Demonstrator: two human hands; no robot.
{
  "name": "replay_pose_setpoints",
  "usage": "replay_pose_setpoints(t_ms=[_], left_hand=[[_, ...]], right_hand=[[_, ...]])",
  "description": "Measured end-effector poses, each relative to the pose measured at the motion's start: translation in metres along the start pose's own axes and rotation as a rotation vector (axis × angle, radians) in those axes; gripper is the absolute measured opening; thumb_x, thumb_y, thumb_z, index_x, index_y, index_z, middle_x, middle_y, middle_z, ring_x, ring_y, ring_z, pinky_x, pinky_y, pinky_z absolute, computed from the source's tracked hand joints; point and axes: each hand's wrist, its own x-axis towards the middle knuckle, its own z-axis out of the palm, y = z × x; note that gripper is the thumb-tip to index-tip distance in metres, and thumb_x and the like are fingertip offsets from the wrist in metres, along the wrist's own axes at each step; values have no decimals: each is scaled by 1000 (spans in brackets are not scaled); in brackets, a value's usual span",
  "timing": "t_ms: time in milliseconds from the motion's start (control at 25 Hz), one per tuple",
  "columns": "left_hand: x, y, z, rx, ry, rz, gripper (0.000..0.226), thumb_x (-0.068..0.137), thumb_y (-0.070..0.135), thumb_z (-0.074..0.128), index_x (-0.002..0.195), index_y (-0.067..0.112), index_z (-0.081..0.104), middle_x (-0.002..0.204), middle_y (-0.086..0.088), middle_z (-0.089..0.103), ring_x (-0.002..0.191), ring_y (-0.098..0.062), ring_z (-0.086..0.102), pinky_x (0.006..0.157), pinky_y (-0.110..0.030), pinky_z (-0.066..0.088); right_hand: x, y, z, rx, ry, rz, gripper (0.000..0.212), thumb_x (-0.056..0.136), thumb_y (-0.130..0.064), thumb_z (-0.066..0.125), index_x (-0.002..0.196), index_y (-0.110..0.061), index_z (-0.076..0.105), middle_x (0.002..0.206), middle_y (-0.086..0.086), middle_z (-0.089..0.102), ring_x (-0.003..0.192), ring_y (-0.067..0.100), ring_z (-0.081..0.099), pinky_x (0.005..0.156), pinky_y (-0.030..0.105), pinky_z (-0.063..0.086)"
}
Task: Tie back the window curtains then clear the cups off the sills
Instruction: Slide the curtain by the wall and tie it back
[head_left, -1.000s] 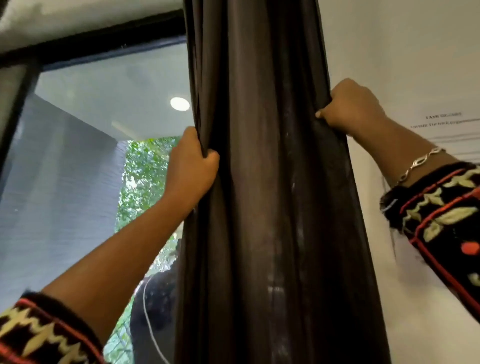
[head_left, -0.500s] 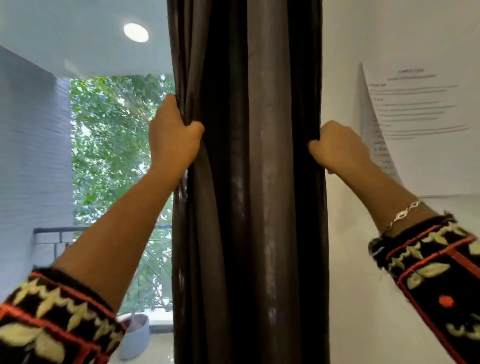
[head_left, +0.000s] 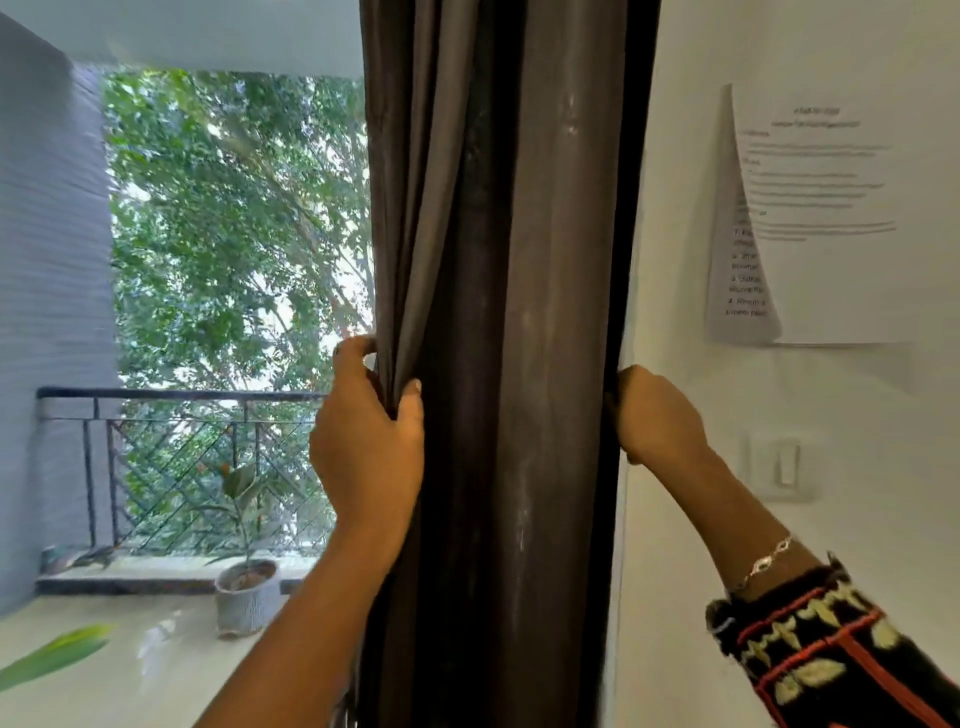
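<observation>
Both hands have been lowered along the curtain (head_left: 509, 364), bunched beside the wall (head_left: 675, 208); left hand (head_left: 369, 447) and right hand (head_left: 657, 415) are clenched on opposite edges, presumably so the folds are held for tying

A potted plant (head_left: 247, 592) stands on a balcony floor (head_left: 130, 670) before a black metal railing (head_left: 176, 395) and leafy trees (head_left: 234, 234); overlapping printed sheets (head_left: 821, 218) hang on a white wall (head_left: 675, 597) above a light switch (head_left: 779, 462).
</observation>
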Motion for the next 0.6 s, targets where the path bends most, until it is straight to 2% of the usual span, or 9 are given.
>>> replay_pose_setpoints(t_ms=[120,280,320,400,480,560,600], left_hand=[[-32,-5,0,-41,73,-4,41,81,12,63,119,17,49,100,-2,63,80,-21,59,63,-23,31],[-67,-23,2,-11,3,-79,45,80,12,64,122,14,47,110,-5,61,95,-25,60,72,-25,40],[-76,-25,1,18,30,-44,47,79,12,64,123,10,47,113,-10,58,102,-28,56,82,-28,41],[-101,-27,1,72,95,135,49,80,18,61,124,3,43,123,-20,51,119,-35,43,105,-30,28],[-131,-24,7,-4,-33,283,54,85,29,54,129,3,36,136,-20,41,133,-33,29,114,-33,21],[-157,-25,16,-71,-264,238,65,87,38,50,140,11,22,148,-11,26,140,-21,20,115,-33,22],[-168,-30,21,-79,-340,178,69,88,38,49,143,17,14,152,-5,18,142,-15,15,115,-34,24]], right_hand=[[-28,8,23,-7,-44,14,34,83,10,40,58,-11,32,56,3,39,47,15,37,44,22,24],[-63,20,48,-6,-74,50,35,86,5,38,57,-13,31,58,0,39,49,11,36,43,23,21],[-70,22,52,-10,-72,60,35,87,3,39,57,-14,31,58,-1,38,49,11,36,43,23,21],[-83,25,63,-23,-85,60,32,89,0,41,60,-10,36,60,0,41,53,15,41,44,24,24],[-96,26,72,-41,-116,63,18,91,-5,44,75,-3,50,70,5,51,65,22,50,52,25,32],[-109,25,82,-56,-145,75,13,92,-9,46,88,-2,56,86,11,61,75,26,57,57,25,34],[-115,26,86,-52,-143,76,15,93,-9,44,85,-3,55,89,12,63,75,26,57,54,24,33]])
